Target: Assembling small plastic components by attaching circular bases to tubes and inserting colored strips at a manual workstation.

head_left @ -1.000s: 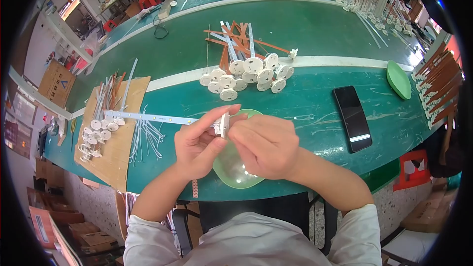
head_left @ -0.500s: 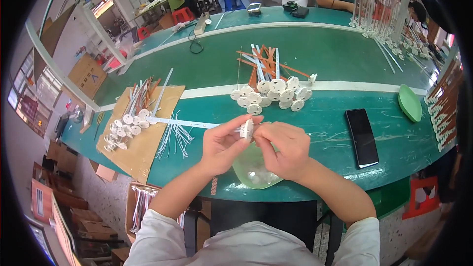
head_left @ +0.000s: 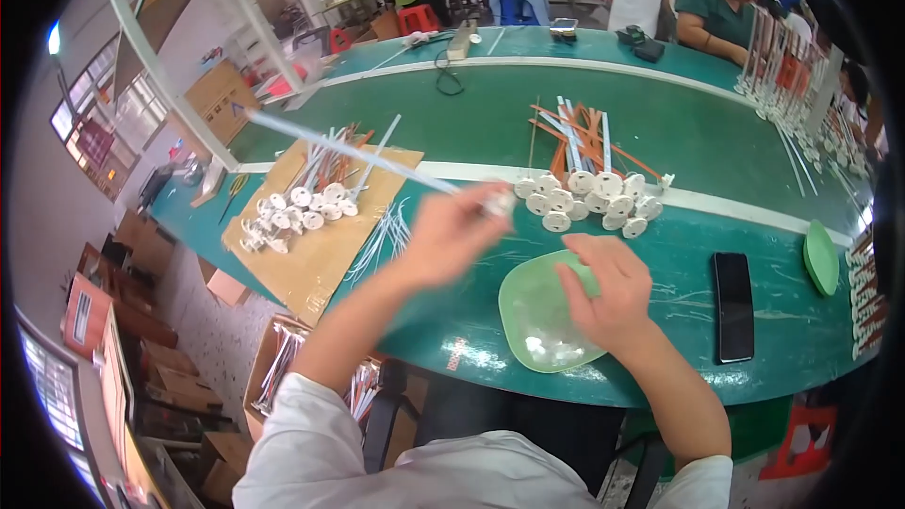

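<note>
My left hand (head_left: 454,238) is closed on a long thin white strip (head_left: 353,152) with a round white cap (head_left: 501,202) at its end; both are smeared by motion. The strip slants up to the far left, over a cardboard sheet (head_left: 273,275). Above the rim of a shallow green dish (head_left: 528,320), my right hand (head_left: 611,294) has its thumb and fingers apart and holds nothing I can see. Small clear pieces (head_left: 551,347) lie in the dish, too small to name. Beyond the hands rests a pile of capped white and orange strips (head_left: 596,190).
More capped strips (head_left: 311,207) lie on the cardboard, beside thin white wires (head_left: 385,240). To the right are a black phone (head_left: 733,306) and another green dish (head_left: 820,257). Capped strips stand in a rack (head_left: 782,66) near a person in green (head_left: 712,14).
My hands have parted. The right has let go of the cap and dropped toward the dish; the left has raised the strip and cap. The whole view has swung left.
</note>
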Motion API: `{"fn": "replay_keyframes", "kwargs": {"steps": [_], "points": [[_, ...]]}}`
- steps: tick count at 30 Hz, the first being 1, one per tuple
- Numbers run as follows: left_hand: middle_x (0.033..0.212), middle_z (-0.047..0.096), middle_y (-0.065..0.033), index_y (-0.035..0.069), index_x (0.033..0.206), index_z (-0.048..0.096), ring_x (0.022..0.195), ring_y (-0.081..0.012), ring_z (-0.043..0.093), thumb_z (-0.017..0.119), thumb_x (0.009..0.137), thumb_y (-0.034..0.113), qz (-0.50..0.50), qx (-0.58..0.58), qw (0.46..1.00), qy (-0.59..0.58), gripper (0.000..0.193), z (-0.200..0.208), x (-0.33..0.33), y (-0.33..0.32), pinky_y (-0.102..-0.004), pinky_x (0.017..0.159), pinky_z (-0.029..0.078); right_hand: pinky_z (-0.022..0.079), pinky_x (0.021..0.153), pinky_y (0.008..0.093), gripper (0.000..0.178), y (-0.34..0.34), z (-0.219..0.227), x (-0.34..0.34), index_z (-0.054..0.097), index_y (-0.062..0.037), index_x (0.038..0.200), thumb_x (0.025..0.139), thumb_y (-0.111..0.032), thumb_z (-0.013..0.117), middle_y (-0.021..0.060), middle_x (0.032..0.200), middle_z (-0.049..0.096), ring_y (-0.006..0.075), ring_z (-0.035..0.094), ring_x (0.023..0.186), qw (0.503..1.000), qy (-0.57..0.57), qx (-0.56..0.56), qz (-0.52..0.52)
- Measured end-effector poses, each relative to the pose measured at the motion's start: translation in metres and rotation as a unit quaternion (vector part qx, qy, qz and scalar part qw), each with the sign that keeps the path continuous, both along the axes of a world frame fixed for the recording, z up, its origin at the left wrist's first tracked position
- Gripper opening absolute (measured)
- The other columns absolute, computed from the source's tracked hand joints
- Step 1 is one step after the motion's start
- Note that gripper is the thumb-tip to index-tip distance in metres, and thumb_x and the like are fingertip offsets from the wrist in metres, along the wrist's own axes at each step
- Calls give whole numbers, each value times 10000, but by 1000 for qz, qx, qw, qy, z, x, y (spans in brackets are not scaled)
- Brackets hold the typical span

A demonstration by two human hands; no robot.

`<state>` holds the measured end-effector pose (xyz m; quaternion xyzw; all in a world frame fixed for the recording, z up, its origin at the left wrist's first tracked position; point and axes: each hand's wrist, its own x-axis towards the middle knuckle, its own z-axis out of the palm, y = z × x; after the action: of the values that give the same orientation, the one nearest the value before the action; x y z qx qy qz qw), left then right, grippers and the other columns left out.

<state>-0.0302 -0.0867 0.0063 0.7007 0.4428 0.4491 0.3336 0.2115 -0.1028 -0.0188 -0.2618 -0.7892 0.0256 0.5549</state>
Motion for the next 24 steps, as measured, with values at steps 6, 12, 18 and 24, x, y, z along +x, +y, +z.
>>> {"fn": "replay_keyframes", "kwargs": {"steps": [6,12,18,24], "points": [[759,649,-117,-27,866,665,721,-189,600,632,883,224,299,-42,893,333,254,54,-214,47,-367,682,483,551,645,348,256,7,-2,9,699,3,988,745,47,766,138,911,711,286,674,769,999,-8,-19,-38],[1072,683,-286,43,1117,640,1007,-470,650,572,873,257,326,-82,745,577,332,57,-363,17,-533,862,508,543,706,380,210,6,4,-1,698,-13,920,727,31,770,122,927,718,306,674,817,1000,-16,8,-14],[1158,672,-235,81,1142,643,1047,-419,660,672,898,339,455,11,643,616,357,59,-217,25,-504,834,546,544,730,390,228,19,-4,10,700,-20,928,719,16,782,119,958,718,310,673,840,996,-35,2,-77],[899,687,-146,52,1200,635,709,-282,671,740,860,296,192,162,933,258,431,6,-47,35,-400,641,537,535,802,417,229,54,21,16,714,-44,987,766,-46,774,121,959,716,336,657,897,968,-71,25,-239]]}}
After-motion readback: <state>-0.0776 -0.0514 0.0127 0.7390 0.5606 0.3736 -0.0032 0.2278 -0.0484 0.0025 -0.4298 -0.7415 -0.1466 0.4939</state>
